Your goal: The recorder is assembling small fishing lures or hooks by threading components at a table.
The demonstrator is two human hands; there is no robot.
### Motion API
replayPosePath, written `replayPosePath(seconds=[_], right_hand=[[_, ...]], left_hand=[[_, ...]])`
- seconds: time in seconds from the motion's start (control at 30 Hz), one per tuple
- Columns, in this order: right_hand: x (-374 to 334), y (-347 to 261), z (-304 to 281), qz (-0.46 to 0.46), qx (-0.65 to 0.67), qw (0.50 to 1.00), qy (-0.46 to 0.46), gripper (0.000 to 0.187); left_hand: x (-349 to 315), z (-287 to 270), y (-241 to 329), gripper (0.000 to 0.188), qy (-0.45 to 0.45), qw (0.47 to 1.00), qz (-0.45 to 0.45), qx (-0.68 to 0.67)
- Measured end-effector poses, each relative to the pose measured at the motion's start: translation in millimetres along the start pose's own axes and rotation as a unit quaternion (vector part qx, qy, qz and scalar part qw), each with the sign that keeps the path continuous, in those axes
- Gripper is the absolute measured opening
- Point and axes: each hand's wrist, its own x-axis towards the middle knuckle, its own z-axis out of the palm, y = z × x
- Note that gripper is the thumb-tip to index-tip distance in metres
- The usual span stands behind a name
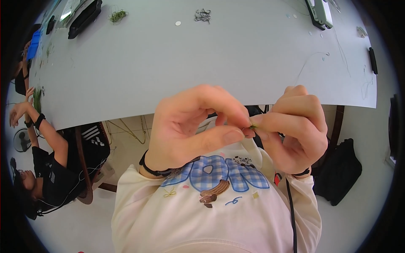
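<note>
In front of my chest, just off the table's near edge, my left hand [192, 126] and my right hand [297, 130] meet fingertip to fingertip. Between them is a tiny green strand [253, 126], with a dark bit beside it too small to make out. Thumb and fingers of the left hand pinch at it from one side. On the other, the right thumb and forefinger press together on it, while the remaining right fingers curl inward. Most of the piece is hidden by the fingertips.
Across the grey table [190, 67] lie a green tangle [118, 16], a white disc [178, 23], a cluster of dark hooks [203, 16], a stapler-like device [320, 14], a black case [85, 19] and thin clear line [310, 63]. At left sits another person [50, 168].
</note>
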Motion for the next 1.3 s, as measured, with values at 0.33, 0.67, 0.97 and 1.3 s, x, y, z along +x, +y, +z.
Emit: replayPosePath(seconds=[0.33,0.67,0.97,1.3], right_hand=[[-3.3,1.7,-0.6,0.011,0.009,1.0,-0.003,0.022],[-0.5,2.4,-0.8,0.023,0.007,1.0,-0.013,0.019],[-0.8,1.3,0.6,0.057,-0.016,0.998,-0.006,0.017],[2.3,-2.3,5.4,0.118,-0.037,0.992,0.012,0.027]], left_hand=[[2.7,-0.1,-5.2,0.012,-0.006,0.996,-0.01,-0.084],[4.7,-1.5,-5.9,0.01,-0.016,0.995,-0.009,-0.098],[4.2,-1.5,-4.9,0.012,0.015,0.995,-0.044,-0.083],[1.9,5.2,2.9,0.015,0.091,0.993,-0.013,0.068]])
